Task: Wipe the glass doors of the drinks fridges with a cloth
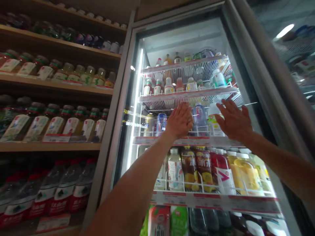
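My left hand is raised in front of a lit drinks fridge, its fingers stretched upward and fairly close together, with nothing visible in it. To its right, my right hand is held up with fingers spread, also without anything in it. Behind the hands is the fridge's middle shelf, with a blue can just left of my left hand. A clear bottle with a purple-blue label stands between the two hands. Beside my right hand is a white-and-green container. Whether either hand touches the glass, I cannot tell.
The fridge's metal frame borders the glass, which carries light reflections. Lower down, a wire-fronted shelf holds several bottles, including a red one. At left, wooden shelves bear rows of bottles, with red-capped water bottles at the bottom.
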Available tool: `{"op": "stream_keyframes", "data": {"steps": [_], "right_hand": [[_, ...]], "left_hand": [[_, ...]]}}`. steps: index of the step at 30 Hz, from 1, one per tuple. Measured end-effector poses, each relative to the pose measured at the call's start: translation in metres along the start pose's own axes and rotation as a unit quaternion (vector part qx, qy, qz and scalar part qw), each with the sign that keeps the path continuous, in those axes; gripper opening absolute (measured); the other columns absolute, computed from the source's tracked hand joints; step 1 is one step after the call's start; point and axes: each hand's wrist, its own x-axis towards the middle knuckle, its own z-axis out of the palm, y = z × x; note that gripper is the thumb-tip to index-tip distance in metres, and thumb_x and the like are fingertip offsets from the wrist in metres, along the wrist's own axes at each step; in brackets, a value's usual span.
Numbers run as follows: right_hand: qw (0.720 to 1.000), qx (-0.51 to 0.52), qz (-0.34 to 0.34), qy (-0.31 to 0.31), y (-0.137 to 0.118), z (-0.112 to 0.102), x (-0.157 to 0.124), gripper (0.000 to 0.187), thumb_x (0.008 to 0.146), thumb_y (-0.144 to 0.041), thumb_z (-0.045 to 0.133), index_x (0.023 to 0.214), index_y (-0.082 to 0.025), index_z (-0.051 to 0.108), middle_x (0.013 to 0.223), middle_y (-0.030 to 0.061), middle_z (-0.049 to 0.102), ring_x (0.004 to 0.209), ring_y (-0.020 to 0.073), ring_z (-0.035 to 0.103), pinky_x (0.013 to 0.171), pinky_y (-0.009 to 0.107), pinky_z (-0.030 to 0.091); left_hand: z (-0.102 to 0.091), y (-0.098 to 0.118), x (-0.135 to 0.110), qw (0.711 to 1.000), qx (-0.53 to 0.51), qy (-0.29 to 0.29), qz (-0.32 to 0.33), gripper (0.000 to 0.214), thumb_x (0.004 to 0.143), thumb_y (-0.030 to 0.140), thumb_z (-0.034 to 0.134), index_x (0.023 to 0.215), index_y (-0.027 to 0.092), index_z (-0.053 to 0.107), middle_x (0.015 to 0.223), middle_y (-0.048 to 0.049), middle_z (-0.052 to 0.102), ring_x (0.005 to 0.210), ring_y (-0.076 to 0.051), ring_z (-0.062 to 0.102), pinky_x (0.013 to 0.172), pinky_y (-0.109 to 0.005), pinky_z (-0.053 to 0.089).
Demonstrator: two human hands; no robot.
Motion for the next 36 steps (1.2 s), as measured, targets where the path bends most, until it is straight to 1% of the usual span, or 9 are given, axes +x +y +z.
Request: {"op": "stream_keyframes", "data": {"steps": [7, 9, 15, 18, 21, 23, 28, 30, 36], "right_hand": [[1.0, -0.002, -0.006, 0.017, 0.015, 0.002, -0.018, 0.054, 0.093, -0.042, 0.025, 0.135, -0.012, 0.042, 0.145, 0.0144, 0.039, 0.134, 0.0279, 0.034, 0.107, 0.054, 0.026], [0.999, 0.016, -0.005, 0.033, 0.013, 0.002, -0.021, 0.056, 0.093, -0.042, 0.023, 0.137, -0.012, 0.038, 0.145, 0.0148, 0.037, 0.135, 0.027, 0.033, 0.107, 0.052, 0.026], [0.996, 0.06, 0.035, 0.057, 0.021, 0.003, -0.019, 0.052, 0.093, -0.035, 0.02, 0.134, -0.013, 0.044, 0.14, 0.0144, 0.046, 0.132, 0.0263, 0.039, 0.105, 0.049, 0.031], [0.998, 0.041, -0.004, 0.051, 0.034, 0.002, -0.024, 0.049, 0.093, -0.035, 0.025, 0.133, -0.015, 0.046, 0.139, 0.0127, 0.047, 0.131, 0.0272, 0.04, 0.105, 0.051, 0.03], [0.999, 0.01, -0.021, 0.042, 0.041, 0.001, -0.032, 0.049, 0.093, -0.036, 0.027, 0.134, -0.015, 0.045, 0.142, 0.0123, 0.044, 0.132, 0.0278, 0.038, 0.106, 0.053, 0.028], [0.999, -0.002, -0.016, 0.036, 0.04, 0.001, -0.036, 0.051, 0.093, -0.038, 0.027, 0.134, -0.013, 0.044, 0.143, 0.0143, 0.041, 0.133, 0.0291, 0.035, 0.105, 0.053, 0.029], [0.999, -0.002, -0.008, 0.032, 0.036, 0.001, -0.037, 0.053, 0.093, -0.038, 0.026, 0.135, -0.012, 0.042, 0.144, 0.0153, 0.04, 0.133, 0.03, 0.035, 0.105, 0.054, 0.03], [1.0, -0.004, -0.007, 0.031, 0.038, 0.0, -0.037, 0.052, 0.093, -0.037, 0.025, 0.134, -0.012, 0.043, 0.143, 0.0149, 0.041, 0.133, 0.0293, 0.036, 0.104, 0.053, 0.03], [1.0, -0.01, 0.005, 0.027, 0.032, 0.001, -0.038, 0.052, 0.093, -0.039, 0.026, 0.136, -0.013, 0.041, 0.144, 0.0141, 0.039, 0.134, 0.0285, 0.034, 0.105, 0.054, 0.029]], "left_hand": [[-0.053, -0.092, -0.012, 0.935, 0.095, 0.127, -0.318, 0.053, 0.082, 0.024, 0.039, 0.127, -0.002, 0.041, 0.14, -0.0248, 0.038, 0.137, -0.033, 0.026, 0.114, -0.053, 0.018], [-0.038, -0.065, 0.0, 0.942, 0.089, 0.111, -0.305, 0.053, 0.083, 0.024, 0.036, 0.129, -0.002, 0.039, 0.142, -0.0253, 0.035, 0.138, -0.034, 0.023, 0.113, -0.055, 0.019], [0.023, 0.059, 0.043, 0.999, 0.037, -0.015, -0.013, 0.051, 0.087, 0.033, 0.036, 0.133, 0.012, 0.041, 0.148, -0.01, 0.034, 0.14, -0.023, 0.021, 0.113, -0.041, 0.025], [0.003, 0.023, 0.035, 0.998, 0.035, -0.032, -0.028, 0.052, 0.084, 0.032, 0.039, 0.132, 0.014, 0.042, 0.146, -0.0094, 0.038, 0.138, -0.022, 0.026, 0.112, -0.04, 0.026], [-0.023, -0.027, 0.027, 0.97, 0.063, 0.046, -0.232, 0.054, 0.083, 0.025, 0.038, 0.132, 0.004, 0.041, 0.144, -0.0186, 0.037, 0.138, -0.028, 0.026, 0.113, -0.048, 0.023], [-0.023, -0.024, 0.03, 0.952, 0.072, 0.075, -0.289, 0.053, 0.084, 0.023, 0.033, 0.132, 0.002, 0.04, 0.144, -0.0198, 0.036, 0.138, -0.03, 0.024, 0.113, -0.051, 0.022], [0.023, 0.074, 0.049, 0.998, 0.032, -0.046, 0.016, 0.051, 0.087, 0.029, 0.035, 0.133, 0.01, 0.042, 0.147, -0.0099, 0.035, 0.14, -0.024, 0.021, 0.113, -0.042, 0.025], [0.026, 0.08, 0.05, 0.995, 0.025, -0.063, 0.069, 0.051, 0.087, 0.032, 0.035, 0.134, 0.012, 0.041, 0.148, -0.0083, 0.034, 0.14, -0.023, 0.021, 0.113, -0.041, 0.025], [-0.01, -0.012, 0.017, 0.98, 0.049, 0.063, -0.183, 0.055, 0.084, 0.029, 0.037, 0.134, 0.006, 0.038, 0.145, -0.0169, 0.036, 0.139, -0.028, 0.024, 0.113, -0.049, 0.022]]}}
